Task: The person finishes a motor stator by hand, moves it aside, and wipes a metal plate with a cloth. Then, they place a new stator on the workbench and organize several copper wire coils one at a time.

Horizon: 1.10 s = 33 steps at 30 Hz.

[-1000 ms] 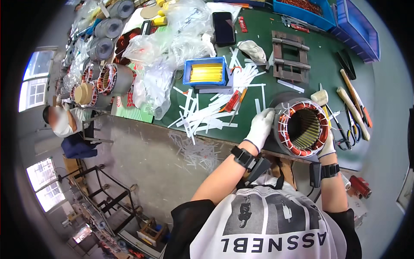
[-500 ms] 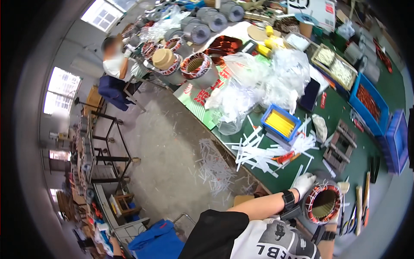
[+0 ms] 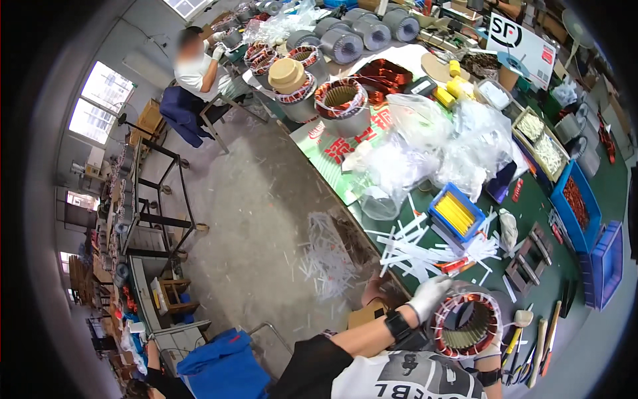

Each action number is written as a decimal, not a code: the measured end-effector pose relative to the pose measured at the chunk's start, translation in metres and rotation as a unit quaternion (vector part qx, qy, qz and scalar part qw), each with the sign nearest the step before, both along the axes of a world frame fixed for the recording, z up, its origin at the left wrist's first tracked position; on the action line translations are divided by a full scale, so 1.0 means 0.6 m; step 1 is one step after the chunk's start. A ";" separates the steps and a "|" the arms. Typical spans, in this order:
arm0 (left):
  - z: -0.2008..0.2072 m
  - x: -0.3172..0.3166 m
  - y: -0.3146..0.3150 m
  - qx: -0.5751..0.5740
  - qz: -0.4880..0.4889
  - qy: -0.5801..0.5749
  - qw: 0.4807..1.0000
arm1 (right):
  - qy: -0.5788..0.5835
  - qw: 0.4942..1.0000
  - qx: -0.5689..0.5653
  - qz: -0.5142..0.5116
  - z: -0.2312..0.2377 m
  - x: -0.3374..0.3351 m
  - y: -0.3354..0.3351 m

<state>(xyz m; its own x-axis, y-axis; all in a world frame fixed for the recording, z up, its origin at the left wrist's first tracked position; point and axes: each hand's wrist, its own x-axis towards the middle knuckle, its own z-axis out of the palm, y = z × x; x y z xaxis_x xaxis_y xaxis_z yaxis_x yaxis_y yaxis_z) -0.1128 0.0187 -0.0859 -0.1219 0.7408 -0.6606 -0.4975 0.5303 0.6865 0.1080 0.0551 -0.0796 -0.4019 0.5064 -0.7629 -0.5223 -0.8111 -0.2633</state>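
A motor stator [image 3: 498,316], a grey metal cylinder with a ring of copper windings tied in white lacing, stands close in front of me at the table's near edge. Its open bore faces up toward me, slightly tilted. My left hand [image 3: 430,297], in a white glove, grips the outer wall on the left far side. My right hand [image 3: 493,350], also gloved, holds the near right side; the stator hides most of its fingers. White paper strips [image 3: 407,251] lie scattered just beyond, around a blue box of yellow strips [image 3: 456,213].
On the right lie a mallet [image 3: 524,319], several hand tools and a metal rack [image 3: 530,259]. Plastic bags [image 3: 405,159] and more stators [image 3: 342,106] sit further back. A co-worker [image 3: 199,73] sits at the far left. A wheeled frame [image 3: 166,219] stands across the floor.
The stator has moved left with both my hands, and its bore now shows more openly. My view has shifted, so the table's things appear lower and further right.
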 end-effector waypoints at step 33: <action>-0.060 -0.711 0.062 0.026 0.347 -0.078 0.934 | -0.023 0.993 0.047 0.108 -0.126 -0.831 0.247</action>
